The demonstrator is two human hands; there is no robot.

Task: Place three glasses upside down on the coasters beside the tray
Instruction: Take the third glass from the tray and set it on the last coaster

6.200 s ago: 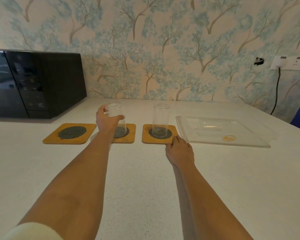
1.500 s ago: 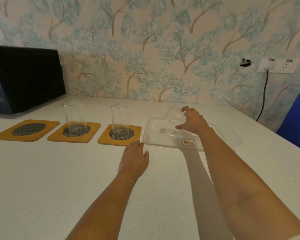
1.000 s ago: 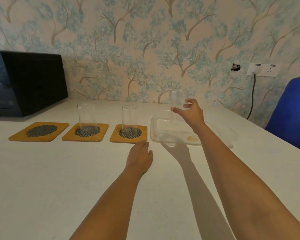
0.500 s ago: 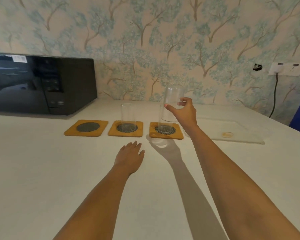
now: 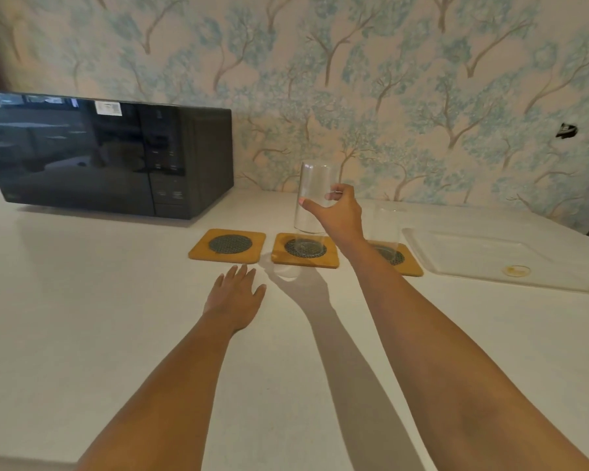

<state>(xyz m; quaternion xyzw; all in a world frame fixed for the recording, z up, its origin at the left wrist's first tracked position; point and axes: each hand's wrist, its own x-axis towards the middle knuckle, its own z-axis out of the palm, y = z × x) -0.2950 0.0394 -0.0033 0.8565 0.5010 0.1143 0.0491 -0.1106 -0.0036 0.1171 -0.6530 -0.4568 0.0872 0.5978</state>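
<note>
A black glossy microwave [image 5: 106, 154] stands at the far left against the tree-patterned wallpaper [image 5: 388, 79], well clear of both hands. The left hand [image 5: 233, 295] lies flat on the white speckled counter [image 5: 82, 317], its fingers spread and grasping nothing, their tips just short of the left coaster [image 5: 228, 245], a bare square wooden mat with a dark round mesh centre. Just right of those fingertips lies the middle coaster [image 5: 306, 249], where the base of an upturned glass is faintly visible. Above it the right hand [image 5: 337, 215] grips a clear cylindrical glass [image 5: 315, 197] between thumb and fingers, long axis upright, closed end up and open mouth down, off the surface. Behind that wrist, another clear glass [image 5: 386, 229] stands on the right coaster [image 5: 397, 256]. Farther right lies a flat transparent tray [image 5: 490, 260], open counter in front.
</note>
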